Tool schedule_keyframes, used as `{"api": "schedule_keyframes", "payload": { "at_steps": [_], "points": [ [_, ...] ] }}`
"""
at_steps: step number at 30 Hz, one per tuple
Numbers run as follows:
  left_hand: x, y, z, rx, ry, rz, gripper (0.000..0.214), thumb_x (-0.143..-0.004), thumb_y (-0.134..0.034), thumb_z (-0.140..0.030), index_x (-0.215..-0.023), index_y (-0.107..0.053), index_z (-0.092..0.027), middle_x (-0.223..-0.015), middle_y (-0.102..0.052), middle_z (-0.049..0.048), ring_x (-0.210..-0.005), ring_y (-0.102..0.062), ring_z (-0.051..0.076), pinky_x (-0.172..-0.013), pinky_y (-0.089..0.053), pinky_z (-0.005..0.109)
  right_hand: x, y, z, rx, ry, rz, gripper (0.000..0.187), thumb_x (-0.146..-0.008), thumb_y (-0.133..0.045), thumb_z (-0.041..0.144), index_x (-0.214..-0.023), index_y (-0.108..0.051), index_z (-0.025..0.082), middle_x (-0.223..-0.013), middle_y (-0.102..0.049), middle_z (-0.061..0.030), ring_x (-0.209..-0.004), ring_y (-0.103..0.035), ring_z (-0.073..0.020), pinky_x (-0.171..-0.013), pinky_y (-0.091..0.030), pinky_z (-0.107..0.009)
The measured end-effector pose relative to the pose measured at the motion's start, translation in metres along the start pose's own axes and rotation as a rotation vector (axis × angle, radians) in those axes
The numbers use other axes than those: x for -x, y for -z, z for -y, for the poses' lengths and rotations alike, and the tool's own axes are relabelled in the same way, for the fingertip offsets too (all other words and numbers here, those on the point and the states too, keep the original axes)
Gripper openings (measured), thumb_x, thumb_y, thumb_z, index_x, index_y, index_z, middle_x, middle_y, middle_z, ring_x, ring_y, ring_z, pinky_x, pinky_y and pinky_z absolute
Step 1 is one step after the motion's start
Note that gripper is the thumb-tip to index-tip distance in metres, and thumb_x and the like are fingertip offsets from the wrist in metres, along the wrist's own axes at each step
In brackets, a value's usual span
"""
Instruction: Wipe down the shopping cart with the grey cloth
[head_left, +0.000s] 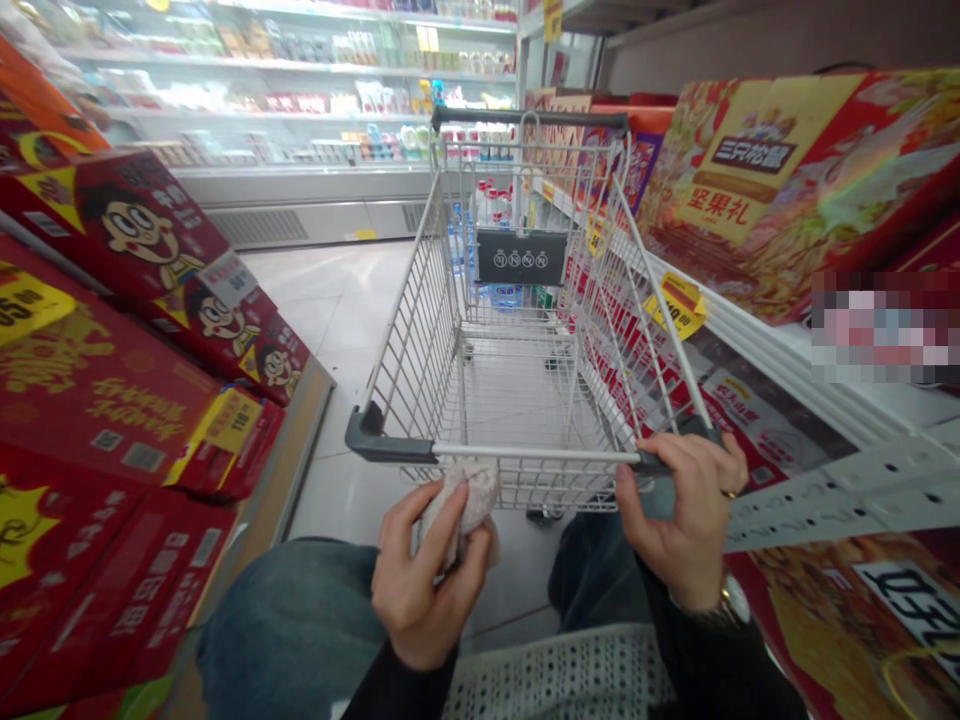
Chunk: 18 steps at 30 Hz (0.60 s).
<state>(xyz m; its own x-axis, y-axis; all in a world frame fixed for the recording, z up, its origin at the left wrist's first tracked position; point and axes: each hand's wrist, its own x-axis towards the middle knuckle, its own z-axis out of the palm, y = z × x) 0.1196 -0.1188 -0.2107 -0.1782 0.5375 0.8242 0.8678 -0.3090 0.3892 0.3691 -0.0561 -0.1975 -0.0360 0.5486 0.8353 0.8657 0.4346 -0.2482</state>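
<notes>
A wire shopping cart (517, 330) stands right in front of me, its basket holding nothing that I can make out. My left hand (431, 570) is closed around a crumpled whitish cloth (476, 495), which is up against the cart's near rim. At the right corner of that rim, my right hand (682, 510) has its fingers wrapped over the bar and the dark plastic corner piece. The left plastic corner (379, 435) of the cart is untouched. A dark sign plate (521, 258) hangs on the cart's far end.
Stacked red gift boxes (127, 400) line the left side. On the right, a metal shelf (810, 370) carries more boxes (757, 180) close beside the cart. Bottled drinks (495, 205) stand beyond the cart. A refrigerated display (300, 110) runs across the back; part of a person shows at upper left.
</notes>
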Motion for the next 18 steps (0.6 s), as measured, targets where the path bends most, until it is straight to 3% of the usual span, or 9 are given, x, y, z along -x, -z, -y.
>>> {"api": "schedule_keyframes", "payload": {
  "at_steps": [7, 14, 18],
  "points": [
    [-0.014, 0.005, -0.008, -0.034, -0.033, -0.061, 0.051, -0.067, -0.08, -0.005, -0.114, -0.071, -0.021, -0.119, -0.067, 0.0099, -0.102, -0.068, 0.021, -0.092, -0.056, 0.035, 0.0, -0.001, -0.001, 0.006, -0.006, -0.001, 0.027, -0.085, -0.07, 0.032, -0.109, -0.061, 0.023, -0.103, -0.069, -0.0037, -0.106, -0.062, -0.0247, -0.113, -0.033, -0.058],
    [-0.001, 0.0, -0.001, -0.004, 0.015, -0.022, 0.053, -0.07, -0.078, -0.005, -0.119, -0.07, -0.022, -0.119, -0.067, 0.0097, -0.104, -0.067, 0.02, -0.093, -0.056, 0.034, 0.0, -0.001, 0.0, -0.001, -0.01, 0.002, 0.026, -0.085, -0.069, 0.031, -0.108, -0.061, 0.023, -0.103, -0.069, -0.0038, -0.106, -0.062, -0.0249, -0.114, -0.032, -0.059],
    [-0.009, 0.007, -0.008, -0.021, -0.017, -0.046, 0.057, -0.067, -0.081, -0.005, -0.12, -0.07, -0.022, -0.122, -0.067, 0.0097, -0.104, -0.067, 0.02, -0.093, -0.055, 0.034, 0.001, -0.002, -0.001, -0.003, -0.014, 0.001, 0.027, -0.084, -0.069, 0.031, -0.109, -0.06, 0.024, -0.104, -0.068, -0.004, -0.105, -0.062, -0.0249, -0.113, -0.033, -0.058]
  ]
}}
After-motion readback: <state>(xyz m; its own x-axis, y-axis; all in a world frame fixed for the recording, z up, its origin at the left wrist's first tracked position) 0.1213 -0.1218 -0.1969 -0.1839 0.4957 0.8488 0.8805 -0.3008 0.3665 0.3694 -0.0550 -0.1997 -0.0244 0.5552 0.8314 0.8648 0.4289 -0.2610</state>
